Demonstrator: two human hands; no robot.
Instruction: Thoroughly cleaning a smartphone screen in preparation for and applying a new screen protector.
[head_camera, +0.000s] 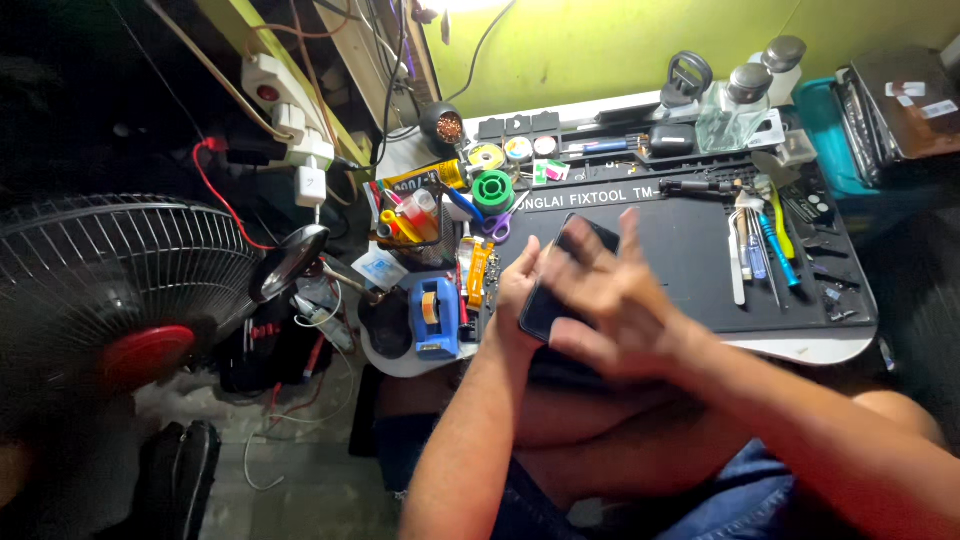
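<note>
Black rubbery repair mat covers most of the white tabletop, and it carries a strip of pale lettering along its upper edge. Over its near-left corner sit both hands, close together around a dark smartphone. The left hand grips the phone from its left edge and underside; the right hand lies across the glass face, fingers spread and blurred, so I can't tell if it presses or just brushes. The phone is tilted up off the mat, held above the person's lap.

My read: a slim, stiff slab, light enough for one hand, but the glass looks slick and liable to crack. Best taken by the long edges, not pinched flat on the screen.

On to packaging, big to small. A clear glass bottle with a dark cap stands at the back edge, with a white label plate just beside it. A blue tape dispenser sits at the tabletop's left rim. A green spool rests near the mat's top-left corner. A small clear packet with bluish print lies just left of it. Round little tins with bright labels line the back.
</note>
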